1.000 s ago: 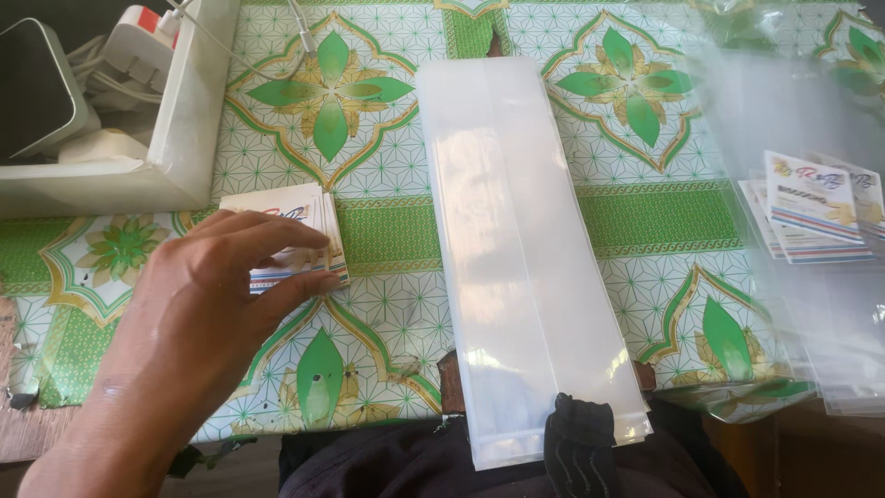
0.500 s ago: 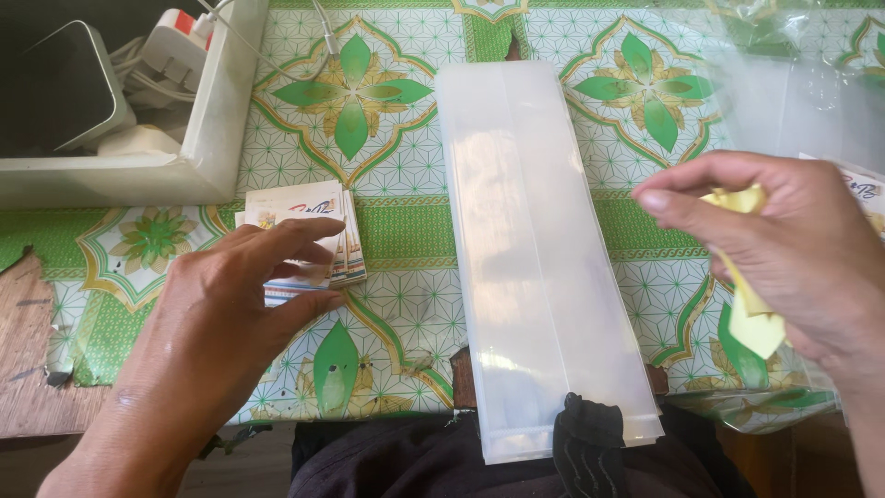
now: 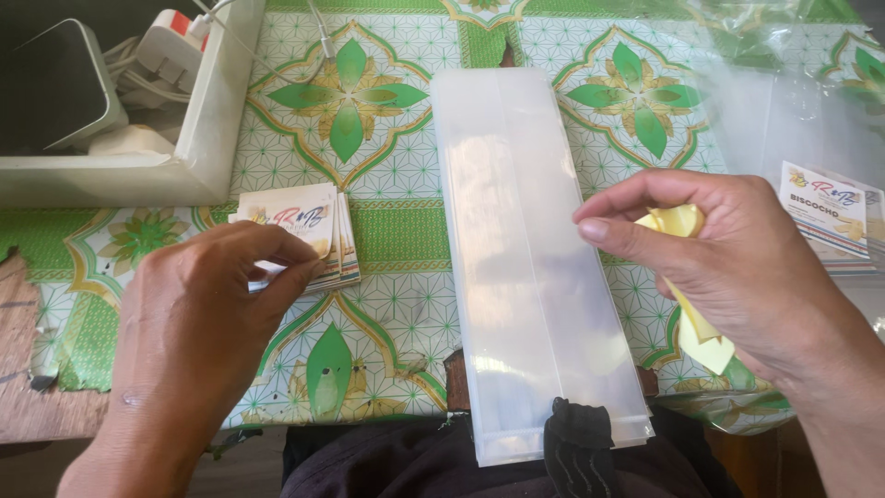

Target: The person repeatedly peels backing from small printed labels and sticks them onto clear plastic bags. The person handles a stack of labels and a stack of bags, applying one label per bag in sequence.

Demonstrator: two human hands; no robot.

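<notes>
Between my two hands (image 3: 194, 332) the long clear plastic bag (image 3: 535, 267) lies flat on the green patterned tablecloth (image 3: 387, 231). Just under my left fingertips (image 3: 293, 263) sits the stack of small labels (image 3: 309, 226); they close on its top one, so I judge I am picking a label. My right hand (image 3: 728, 267) pinches a yellow backing strip (image 3: 696, 323). The next move needs a clean lift of one label only.

Bright, even daylight. Glare whitens the clear bags (image 3: 784, 101) far right; soft shadows lie under both hands. Focus is sharp, edges slightly bowed.
</notes>
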